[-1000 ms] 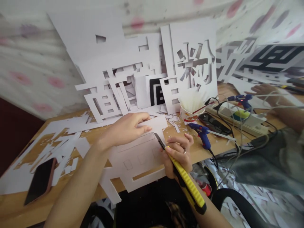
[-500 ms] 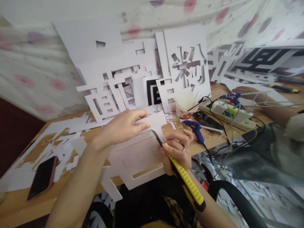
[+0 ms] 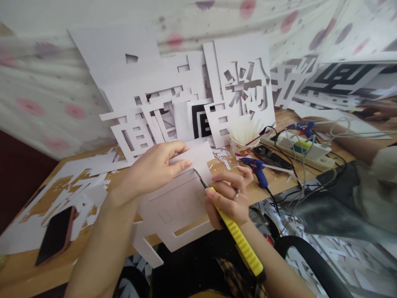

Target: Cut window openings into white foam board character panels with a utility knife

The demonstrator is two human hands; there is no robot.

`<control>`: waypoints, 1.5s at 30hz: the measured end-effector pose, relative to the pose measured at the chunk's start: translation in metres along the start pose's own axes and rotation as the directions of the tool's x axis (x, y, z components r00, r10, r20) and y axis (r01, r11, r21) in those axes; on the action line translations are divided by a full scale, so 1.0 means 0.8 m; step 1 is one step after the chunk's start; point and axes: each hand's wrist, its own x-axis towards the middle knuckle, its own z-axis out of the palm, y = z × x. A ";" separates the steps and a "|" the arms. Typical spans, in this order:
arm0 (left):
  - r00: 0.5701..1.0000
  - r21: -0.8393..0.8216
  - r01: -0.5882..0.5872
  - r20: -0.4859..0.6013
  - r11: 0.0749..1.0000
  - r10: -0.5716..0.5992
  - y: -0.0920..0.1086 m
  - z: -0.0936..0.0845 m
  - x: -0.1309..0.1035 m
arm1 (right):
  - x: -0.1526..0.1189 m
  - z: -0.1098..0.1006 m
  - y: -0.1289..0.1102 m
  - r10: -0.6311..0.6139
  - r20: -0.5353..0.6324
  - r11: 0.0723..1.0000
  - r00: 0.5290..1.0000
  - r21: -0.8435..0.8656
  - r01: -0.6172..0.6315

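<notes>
My right hand [image 3: 231, 198] is closed around a yellow-and-black utility knife [image 3: 240, 240]. The knife's blade tip touches the white board [image 3: 181, 196] near the end of a drawn line. Pencilled lines and small rectangles mark this board, and a long slot is cut through it near its front edge. My left hand [image 3: 158, 165] grips the board at its far side, thumb on top and the other fingers curled, partly hidden. To the right of my right hand lies a blue glue gun [image 3: 256, 169] with a stick in it.
Cut-out white boards [image 3: 245, 78] lean against the wall covering. A paper cup [image 3: 243, 145] of glue sticks stands behind the glue gun. A phone [image 3: 56, 236] and scraps [image 3: 88, 194] lie left. Beside a power strip [image 3: 304, 151] with tangled cables rests a co-worker's arm [image 3: 350, 140].
My hands, the board and the knife have shifted slightly left. The blade tip has moved a little along the board. At far right, another hand has appeared at the yellow-and-black tool.
</notes>
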 end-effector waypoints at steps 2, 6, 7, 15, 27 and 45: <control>1.000 0.016 0.009 -0.020 1.000 -0.008 0.001 0.000 -0.001 | 0.003 0.000 0.000 -0.008 0.005 1.000 1.000 0.004 0.008; 0.999 0.015 0.021 -0.038 1.000 -0.020 0.001 0.002 -0.001 | 0.008 -0.001 0.001 0.036 0.041 0.999 0.998 0.035 -0.038; 0.999 0.015 0.024 -0.041 1.000 -0.024 -0.001 0.004 -0.001 | 0.009 -0.002 0.001 0.031 0.054 0.999 0.998 0.038 -0.033; 0.996 0.091 0.034 -0.084 0.995 -0.026 0.004 0.011 -0.004 | 0.000 0.004 0.008 0.027 0.053 0.999 0.998 0.036 -0.029; 0.999 0.407 0.034 -0.045 0.913 -0.017 -0.013 0.011 0.028 | -0.009 0.052 0.024 0.135 0.103 0.991 0.985 -0.019 -0.134; 0.997 0.419 -0.043 0.073 0.907 0.014 -0.032 0.018 0.050 | -0.009 0.059 0.017 0.306 0.132 0.951 0.943 -0.001 -0.309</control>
